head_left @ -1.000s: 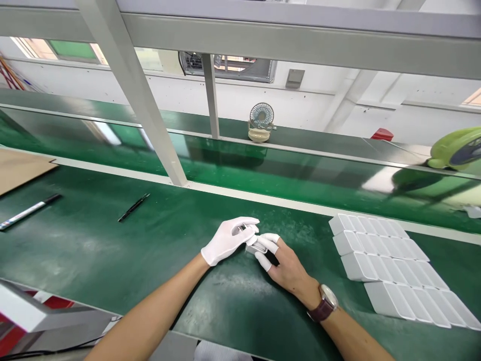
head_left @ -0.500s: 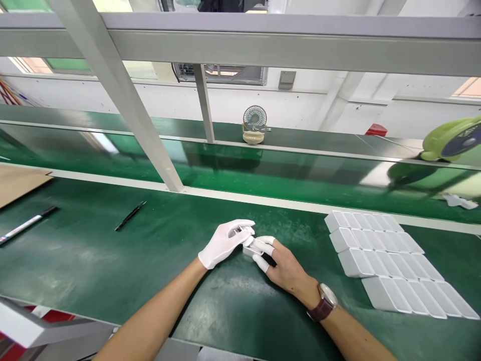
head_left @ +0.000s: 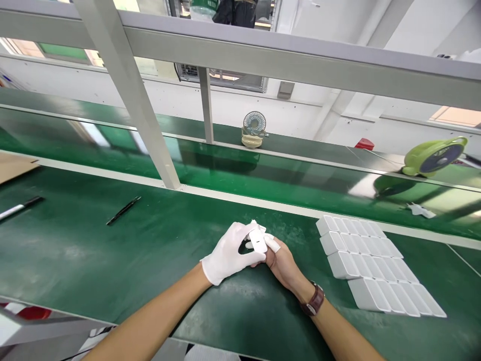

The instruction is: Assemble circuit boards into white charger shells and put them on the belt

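Between my hands is a small white plastic part (head_left: 258,241) with rounded corners and a short dark mark on its flat face. My left hand (head_left: 230,254), in a white glove, grips it from the left with thumb and fingers. White finger cots cover fingertips of my right hand (head_left: 281,260), which is closed on the part's right side; some of its fingers are hidden behind. Another white edge shows behind the flat face, but I cannot make out whether it is a separate piece.
Rows of white rectangular boxes (head_left: 376,268) stand on the green table (head_left: 169,250) to the right. Black tweezers (head_left: 123,210) and a marker (head_left: 20,208) lie to the left. A slanted post (head_left: 131,95) rises from the table's back edge. Beyond are a small fan (head_left: 253,129) and a green fan (head_left: 432,156).
My right hand has turned palm-up, and the white part has been tilted so its flat face shows. My left hand has shifted slightly right. The view has turned a little.
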A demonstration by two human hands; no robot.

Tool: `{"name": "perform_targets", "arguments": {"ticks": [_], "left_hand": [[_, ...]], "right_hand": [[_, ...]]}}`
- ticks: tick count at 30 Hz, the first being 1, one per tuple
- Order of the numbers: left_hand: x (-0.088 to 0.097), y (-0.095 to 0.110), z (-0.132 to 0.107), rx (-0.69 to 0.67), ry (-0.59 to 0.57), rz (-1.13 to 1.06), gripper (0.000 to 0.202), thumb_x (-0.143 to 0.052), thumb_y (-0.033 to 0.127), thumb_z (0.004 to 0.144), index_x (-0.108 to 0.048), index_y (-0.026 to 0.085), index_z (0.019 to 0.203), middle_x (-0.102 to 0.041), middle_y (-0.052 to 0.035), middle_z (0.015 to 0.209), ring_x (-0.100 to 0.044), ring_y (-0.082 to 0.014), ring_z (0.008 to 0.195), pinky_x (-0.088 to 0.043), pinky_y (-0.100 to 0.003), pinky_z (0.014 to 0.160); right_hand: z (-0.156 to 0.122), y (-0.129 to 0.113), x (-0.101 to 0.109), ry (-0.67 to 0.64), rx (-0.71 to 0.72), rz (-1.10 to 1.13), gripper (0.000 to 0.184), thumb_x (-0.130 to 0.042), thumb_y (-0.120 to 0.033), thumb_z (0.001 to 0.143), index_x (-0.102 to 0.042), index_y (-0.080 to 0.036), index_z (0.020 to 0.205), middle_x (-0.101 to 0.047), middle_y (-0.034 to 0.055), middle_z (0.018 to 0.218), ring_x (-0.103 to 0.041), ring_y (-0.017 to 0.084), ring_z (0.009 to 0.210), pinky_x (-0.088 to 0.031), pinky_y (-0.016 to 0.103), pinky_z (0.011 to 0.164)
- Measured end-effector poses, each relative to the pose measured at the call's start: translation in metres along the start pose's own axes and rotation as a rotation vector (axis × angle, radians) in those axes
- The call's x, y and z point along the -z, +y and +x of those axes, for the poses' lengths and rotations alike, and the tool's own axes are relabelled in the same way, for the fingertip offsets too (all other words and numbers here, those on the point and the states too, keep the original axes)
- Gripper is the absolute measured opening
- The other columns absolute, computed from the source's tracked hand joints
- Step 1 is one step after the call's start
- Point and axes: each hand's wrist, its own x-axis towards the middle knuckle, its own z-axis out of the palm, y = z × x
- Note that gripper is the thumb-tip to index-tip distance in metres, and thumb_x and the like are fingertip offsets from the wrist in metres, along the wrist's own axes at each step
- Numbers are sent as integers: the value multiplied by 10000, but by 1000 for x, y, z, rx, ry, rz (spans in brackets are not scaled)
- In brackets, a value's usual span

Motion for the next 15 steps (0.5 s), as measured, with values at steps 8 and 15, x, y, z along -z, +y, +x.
{"name": "perform_targets", "arguments": {"ticks": [8,15], "left_hand": [[-1,-9,-5,44,3,-42,688,-782,389,777,-517,272,1401,-597,-73,1145,-588,-238,1004,-520,-391,894],[1,-8,-4,28,6,-31,675,-793,415,761,-543,265,1370,-612,-75,1133,-592,-240,983,-522,-383,867]], "right_hand": [[1,5,2,4,-18,-18,377,-553,-484,959,-657,-151,1104,-741,114,1000,-699,250,834,-618,387,644],[1,8,1,19,-9,-128,437,-518,-554,955,-644,-171,1121,-734,109,1047,-701,249,814,-610,386,627]]}}
